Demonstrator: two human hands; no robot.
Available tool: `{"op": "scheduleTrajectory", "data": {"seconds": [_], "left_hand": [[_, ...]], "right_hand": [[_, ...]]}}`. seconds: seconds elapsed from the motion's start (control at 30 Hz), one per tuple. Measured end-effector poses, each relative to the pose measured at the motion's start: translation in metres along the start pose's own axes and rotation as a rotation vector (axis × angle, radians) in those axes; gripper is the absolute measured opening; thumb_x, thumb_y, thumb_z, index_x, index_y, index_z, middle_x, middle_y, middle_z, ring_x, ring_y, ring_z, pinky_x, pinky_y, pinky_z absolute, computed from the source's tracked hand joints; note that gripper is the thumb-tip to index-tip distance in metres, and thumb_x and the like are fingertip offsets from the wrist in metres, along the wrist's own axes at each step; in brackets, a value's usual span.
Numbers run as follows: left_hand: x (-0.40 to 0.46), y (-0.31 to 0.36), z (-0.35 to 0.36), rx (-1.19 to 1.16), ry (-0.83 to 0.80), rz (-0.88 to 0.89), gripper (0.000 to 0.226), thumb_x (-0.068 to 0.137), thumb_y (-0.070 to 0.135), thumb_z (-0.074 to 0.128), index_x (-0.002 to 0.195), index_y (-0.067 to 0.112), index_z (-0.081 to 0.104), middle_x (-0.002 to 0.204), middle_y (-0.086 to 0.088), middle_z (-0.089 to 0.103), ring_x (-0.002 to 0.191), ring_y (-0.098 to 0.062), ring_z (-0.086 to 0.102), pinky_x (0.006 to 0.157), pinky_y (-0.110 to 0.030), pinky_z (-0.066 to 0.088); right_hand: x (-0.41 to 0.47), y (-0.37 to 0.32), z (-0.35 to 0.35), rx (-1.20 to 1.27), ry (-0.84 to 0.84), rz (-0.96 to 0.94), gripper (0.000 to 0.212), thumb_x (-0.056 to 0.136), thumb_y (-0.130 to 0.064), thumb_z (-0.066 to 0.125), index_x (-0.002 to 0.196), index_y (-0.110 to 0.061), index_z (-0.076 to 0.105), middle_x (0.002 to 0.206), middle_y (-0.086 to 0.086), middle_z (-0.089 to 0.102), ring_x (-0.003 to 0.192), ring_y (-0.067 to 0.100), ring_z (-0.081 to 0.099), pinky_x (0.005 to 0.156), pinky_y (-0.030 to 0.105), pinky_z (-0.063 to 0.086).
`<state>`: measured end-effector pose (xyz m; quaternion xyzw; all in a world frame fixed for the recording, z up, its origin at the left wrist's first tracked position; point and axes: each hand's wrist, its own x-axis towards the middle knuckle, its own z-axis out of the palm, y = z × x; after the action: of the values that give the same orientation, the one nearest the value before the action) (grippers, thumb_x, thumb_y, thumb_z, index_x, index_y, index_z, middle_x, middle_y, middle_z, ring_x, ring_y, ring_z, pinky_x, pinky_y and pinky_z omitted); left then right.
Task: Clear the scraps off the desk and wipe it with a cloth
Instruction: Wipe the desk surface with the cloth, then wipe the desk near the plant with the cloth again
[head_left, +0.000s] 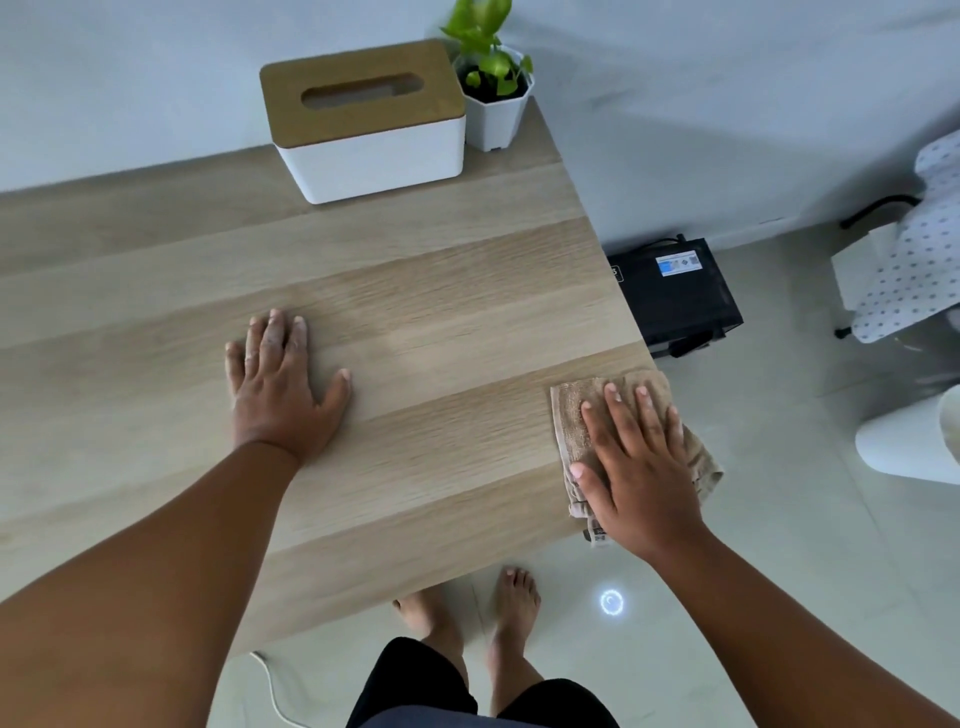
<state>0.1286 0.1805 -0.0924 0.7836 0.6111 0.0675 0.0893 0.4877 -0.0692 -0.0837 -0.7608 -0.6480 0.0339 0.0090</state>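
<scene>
We see the left hand (283, 384) lying flat on the bench (441, 312) near its middle, grip fully open, fingers straight and holding nothing. Back along the far edge sits a white tissue box (369, 124) with a wooden lid, a small potted plant (493, 98) just beside it at the far right corner. Over at the right edge, the right hand (636, 467) presses the brown cloth (576, 410) down, fingers spread straight, and part of the cloth overhangs that edge.
</scene>
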Motion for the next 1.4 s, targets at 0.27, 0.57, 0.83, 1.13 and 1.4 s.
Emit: {"op": "scheduleTrajectory", "data": {"seconds": [0.27, 0.57, 0.83, 1.13, 1.4], "left_hand": [[-0.001, -0.006, -0.010, -0.103, -0.048, 0.035, 0.094, 0.080, 0.075, 0.040, 0.158, 0.022, 0.037, 0.170, -0.011, 0.021, 0.159, -0.026, 0.006, 0.128, -0.050, 0.000], [0.011, -0.023, -0.039, -0.372, -0.306, 0.027, 0.092, 0.084, 0.085, 0.044, 0.154, 0.026, 0.045, 0.172, -0.005, 0.014, 0.160, -0.018, -0.002, 0.128, -0.044, -0.007], [0.011, -0.009, -0.070, -0.594, -0.307, -0.190, 0.086, 0.086, 0.072, 0.064, 0.156, 0.027, 0.042, 0.160, -0.003, 0.044, 0.149, -0.021, 0.038, 0.123, -0.039, 0.030], [0.046, 0.003, -0.086, -0.770, -0.228, -0.295, 0.082, 0.083, 0.059, 0.077, 0.151, 0.027, 0.045, 0.139, -0.001, 0.060, 0.123, -0.018, 0.059, 0.102, -0.034, 0.047], [0.113, 0.019, -0.112, -0.858, -0.069, -0.347, 0.071, 0.082, 0.056, 0.080, 0.140, 0.025, 0.055, 0.125, 0.005, 0.064, 0.111, -0.010, 0.064, 0.088, -0.028, 0.048]], "right_hand": [[0.014, -0.028, -0.029, 0.073, -0.136, 0.203, 0.071, 0.096, -0.064, 0.029, 0.155, -0.027, 0.041, 0.168, 0.003, 0.028, 0.158, 0.035, 0.015, 0.126, 0.060, 0.014], [0.037, -0.078, -0.061, 0.452, -0.135, 0.332, 0.064, 0.098, -0.040, 0.063, 0.155, -0.021, 0.041, 0.165, -0.002, 0.035, 0.156, 0.018, 0.022, 0.126, 0.045, 0.027], [0.097, -0.103, -0.089, 0.774, -0.056, 0.461, 0.071, 0.091, -0.038, 0.073, 0.153, -0.021, 0.043, 0.157, -0.002, 0.043, 0.144, 0.018, 0.044, 0.117, 0.036, 0.038], [0.189, -0.109, -0.102, 0.954, 0.008, 0.402, 0.071, 0.088, -0.045, 0.076, 0.150, -0.027, 0.047, 0.152, -0.005, 0.048, 0.138, 0.015, 0.050, 0.114, 0.040, 0.043], [0.268, -0.103, -0.118, 1.001, 0.032, 0.359, 0.075, 0.086, -0.048, 0.077, 0.150, -0.026, 0.045, 0.148, 0.000, 0.046, 0.135, 0.018, 0.050, 0.111, 0.040, 0.045]]}}
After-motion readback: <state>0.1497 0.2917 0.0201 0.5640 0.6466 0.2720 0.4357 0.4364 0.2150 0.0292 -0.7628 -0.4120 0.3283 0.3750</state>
